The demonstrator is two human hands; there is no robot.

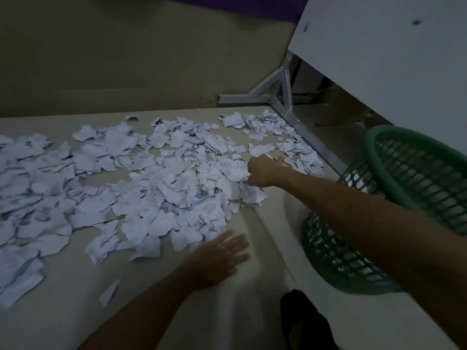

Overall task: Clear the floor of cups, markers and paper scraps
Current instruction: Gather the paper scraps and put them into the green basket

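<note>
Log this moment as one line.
right hand curled among torn white paper scraps | left hand flat on floor | green plastic basket tipped beside

No legible text anywhere. Paper scraps (156,183) on the floor show faint printed lines, too dim/blurred to read. One scrap just left of the right hand (262,171) has a small blue mark (199,196), can't make it out. No labels or brands on the green basket (404,188).
</note>
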